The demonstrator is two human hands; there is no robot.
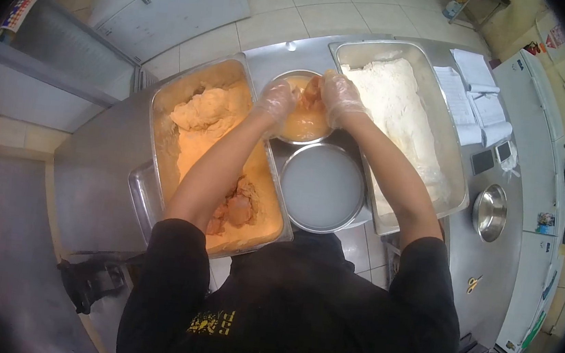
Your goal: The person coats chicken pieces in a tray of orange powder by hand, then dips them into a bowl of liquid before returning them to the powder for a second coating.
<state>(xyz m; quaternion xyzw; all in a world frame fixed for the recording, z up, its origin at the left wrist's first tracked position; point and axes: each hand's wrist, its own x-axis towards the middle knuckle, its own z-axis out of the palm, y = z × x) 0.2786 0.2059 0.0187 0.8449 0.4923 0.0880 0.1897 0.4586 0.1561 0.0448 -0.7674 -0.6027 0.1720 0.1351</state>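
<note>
Over a round metal bowl (264,130) of orange-brown liquid (302,125), both my hands wear clear plastic gloves. Raw chicken (312,94) lies between them, wet with the liquid. My right hand (341,98) is closed on its right side. At the left, my left hand (278,100) has curled fingers against the chicken; its fingertips are partly hidden. Just nearer stands a bowl of cloudy whitish liquid (321,186). A deep metal tray (157,125) on the left holds orange flour (210,110) and coated chicken pieces (234,209). Another tray (460,174) on the right holds white flour (394,99).
Papers (476,73), a phone (482,162), a small metal bowl (490,212) and yellow-handled scissors (473,285) lie on the right steel counter (453,256). A white chest (169,9) stands beyond the left tray. White fridges (531,140) line the right.
</note>
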